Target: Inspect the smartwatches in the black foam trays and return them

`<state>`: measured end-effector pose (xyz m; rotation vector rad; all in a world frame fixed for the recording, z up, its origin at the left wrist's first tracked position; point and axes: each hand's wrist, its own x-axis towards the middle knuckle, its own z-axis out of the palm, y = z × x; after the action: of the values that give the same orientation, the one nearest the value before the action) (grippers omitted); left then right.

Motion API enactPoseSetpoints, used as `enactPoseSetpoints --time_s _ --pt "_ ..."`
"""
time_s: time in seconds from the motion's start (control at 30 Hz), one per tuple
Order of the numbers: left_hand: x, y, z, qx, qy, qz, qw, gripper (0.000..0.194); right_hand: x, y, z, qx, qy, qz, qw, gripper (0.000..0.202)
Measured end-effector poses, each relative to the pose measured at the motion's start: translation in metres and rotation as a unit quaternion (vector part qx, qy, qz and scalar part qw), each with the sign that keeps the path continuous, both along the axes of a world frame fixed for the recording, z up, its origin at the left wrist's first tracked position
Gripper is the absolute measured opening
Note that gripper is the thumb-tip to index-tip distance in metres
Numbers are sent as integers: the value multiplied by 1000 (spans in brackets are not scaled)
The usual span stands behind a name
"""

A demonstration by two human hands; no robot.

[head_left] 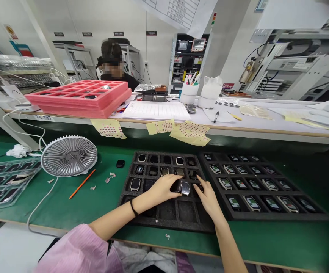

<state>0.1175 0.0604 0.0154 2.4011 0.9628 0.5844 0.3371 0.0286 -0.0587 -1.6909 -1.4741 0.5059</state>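
Observation:
My left hand (163, 186) reaches over the middle of a black foam tray (166, 212), its thumb and fingers closed round a dark smartwatch case (176, 185). Right beside it is a silver-edged watch case (185, 188) with a shiny face. My right hand (208, 195) is at the tray's right side, thumb and forefinger curved about a dark watch case (200, 187) that the fingers partly cover. Strapless watch cases fill many compartments in the back rows; several front compartments show bare foam.
A second black foam tray (278, 214) of watches with lit screens stands to the right. At left are a grey fan (69, 156), an orange stick (82, 184), a lone black case (120, 163) and a clear tray (8, 185). A pink foam tray (79, 106) sits on the shelf; a person (113, 72) is behind.

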Motion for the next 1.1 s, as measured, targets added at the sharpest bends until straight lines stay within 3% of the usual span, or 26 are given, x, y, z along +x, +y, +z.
enactPoseSetpoints --time_s 0.1,0.27,0.4,0.5,0.6,0.73,0.9,1.1 --pt "-19 -24 -4 28 51 -2 998 67 -1 -3 2 12 -48 6 999 52" --pt "-41 -63 -27 66 107 -55 991 76 -13 -12 15 119 -171 -6 978 43" --pt "-53 -80 -20 53 112 -88 988 58 -25 -16 20 116 -167 114 973 41" --pt "-67 -78 -3 35 132 -20 990 40 -31 -18 17 79 -158 176 968 43" --pt "-85 -67 10 9 182 26 983 35 -32 -20 15 72 -149 183 969 40" --pt "-97 -54 22 -21 238 -29 971 40 -31 -21 14 86 -140 179 970 37" --pt "-91 -48 25 25 270 -56 961 47 -30 -21 12 78 -135 178 972 39" --pt "-98 -41 23 -4 183 -60 981 41 -28 -21 8 89 -140 173 971 40"
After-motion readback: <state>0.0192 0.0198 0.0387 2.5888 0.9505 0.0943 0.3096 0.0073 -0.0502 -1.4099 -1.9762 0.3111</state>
